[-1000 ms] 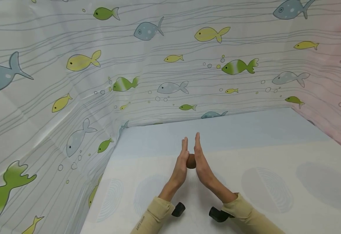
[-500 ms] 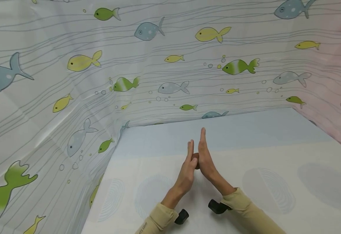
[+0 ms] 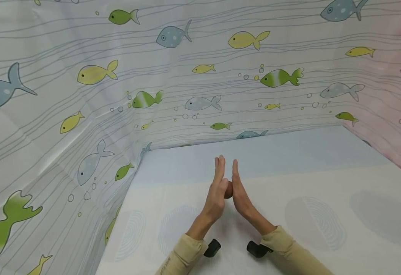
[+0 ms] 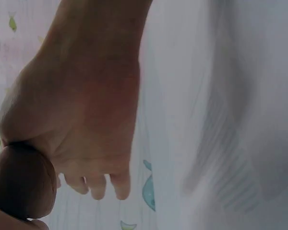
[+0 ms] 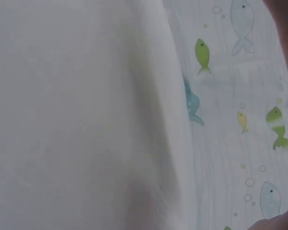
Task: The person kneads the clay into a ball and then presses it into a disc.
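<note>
A brown rounded lump, like a ball of clay, sits between my two facing palms above the table. My left hand presses it from the left, its fingers straight and pointing away from me. From the other side my right hand presses with straight fingers, the fingertips a little apart from the left ones. In the left wrist view the lump shows dark and smooth with a faint crease, against the base of the left palm. Only edges of the right hand enter the right wrist view.
A pale table cover with a light blue band and faint round patterns lies beneath the hands. Fish-printed curtains stand behind and at the sides. Black wrist devices stick out from the inner sides of both sleeves.
The palms slid along each other: the right hand went forward and the left back, then the reverse. The brown lump shifted slightly right, then slightly back left, staying between them.
</note>
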A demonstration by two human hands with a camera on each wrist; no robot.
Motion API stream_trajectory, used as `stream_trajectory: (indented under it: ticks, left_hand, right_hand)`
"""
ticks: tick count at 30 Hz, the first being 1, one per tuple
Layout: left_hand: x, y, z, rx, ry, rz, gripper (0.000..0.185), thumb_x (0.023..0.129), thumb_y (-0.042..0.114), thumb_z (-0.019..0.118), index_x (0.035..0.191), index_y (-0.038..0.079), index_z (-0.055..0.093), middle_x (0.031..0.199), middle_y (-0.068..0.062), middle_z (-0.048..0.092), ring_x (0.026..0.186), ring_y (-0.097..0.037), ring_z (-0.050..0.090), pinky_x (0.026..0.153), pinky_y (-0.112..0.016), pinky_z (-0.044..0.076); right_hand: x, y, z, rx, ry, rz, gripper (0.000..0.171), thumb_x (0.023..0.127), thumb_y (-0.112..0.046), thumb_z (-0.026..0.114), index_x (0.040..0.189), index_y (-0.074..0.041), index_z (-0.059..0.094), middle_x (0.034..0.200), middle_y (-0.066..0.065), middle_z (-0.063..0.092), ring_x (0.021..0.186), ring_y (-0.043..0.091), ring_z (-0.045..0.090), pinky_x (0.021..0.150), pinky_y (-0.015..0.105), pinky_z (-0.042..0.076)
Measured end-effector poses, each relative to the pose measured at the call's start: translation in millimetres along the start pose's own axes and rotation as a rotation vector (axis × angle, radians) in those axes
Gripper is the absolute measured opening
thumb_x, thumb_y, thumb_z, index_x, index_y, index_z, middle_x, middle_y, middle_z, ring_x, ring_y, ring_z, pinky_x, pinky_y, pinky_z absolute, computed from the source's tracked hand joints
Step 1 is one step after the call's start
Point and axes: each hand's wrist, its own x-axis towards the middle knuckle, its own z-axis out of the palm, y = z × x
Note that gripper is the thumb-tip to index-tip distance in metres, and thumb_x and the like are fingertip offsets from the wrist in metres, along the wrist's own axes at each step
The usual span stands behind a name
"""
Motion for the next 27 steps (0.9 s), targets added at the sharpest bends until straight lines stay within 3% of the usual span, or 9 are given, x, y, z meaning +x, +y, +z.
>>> stream_trajectory:
  ticks: [3,6,16,22,27]
  left_hand:
    - [7.4,1.5,-4.3,0.006,0.010,0.011,0.062,0.104,0.035,0.021,0.160,0.013,0.005,0.166,0.008,-0.002,0.152,-0.014,-0.008,0.120,-0.055,-0.001]
    - [14.1,1.8,-8.7,0.005,0.022,0.008,0.062,0.104,0.036,0.021,0.160,0.015,0.005,0.166,0.007,-0.002,0.152,-0.015,-0.009,0.119,-0.056,-0.001]
    - [23.1,-9.7,-16.9,-0.028,0.017,-0.037,0.063,0.103,0.038,0.020,0.160,0.015,0.003,0.165,0.006,-0.005,0.151,-0.012,-0.011,0.120,-0.054,-0.003]
    - [16.0,-22.0,-12.1,-0.090,-0.007,-0.108,0.062,0.105,0.040,0.017,0.160,0.015,0.002,0.165,0.007,-0.006,0.151,-0.010,-0.011,0.121,-0.051,-0.002]
    - [10.9,-28.3,-5.7,-0.116,-0.022,-0.124,0.064,0.105,0.042,0.014,0.160,0.011,0.002,0.165,0.004,-0.005,0.151,-0.013,-0.009,0.121,-0.049,-0.002]
  right_hand:
    - [-6.6,0.8,4.5,0.021,-0.032,0.003,0.054,0.109,-0.033,0.005,0.158,-0.020,-0.012,0.165,0.003,-0.014,0.151,0.027,-0.014,0.114,0.066,-0.006]
    - [-13.6,0.8,9.6,0.051,-0.078,-0.020,0.052,0.109,-0.032,0.003,0.157,-0.022,-0.014,0.165,0.002,-0.015,0.151,0.028,-0.016,0.113,0.067,-0.009]
    - [-25.1,-11.7,17.4,0.070,-0.142,-0.079,0.052,0.109,-0.032,0.003,0.154,-0.030,-0.024,0.166,0.007,-0.011,0.151,0.033,-0.013,0.109,0.072,-0.007]
    - [-23.3,-27.8,12.5,0.060,-0.129,-0.113,0.056,0.109,-0.035,0.004,0.157,-0.018,-0.017,0.166,0.009,-0.009,0.152,0.032,-0.009,0.111,0.070,-0.006]
    - [-16.8,-36.9,7.0,0.047,-0.091,-0.120,0.058,0.109,-0.036,0.006,0.158,-0.011,-0.013,0.166,0.007,-0.010,0.152,0.029,-0.010,0.116,0.062,-0.006]
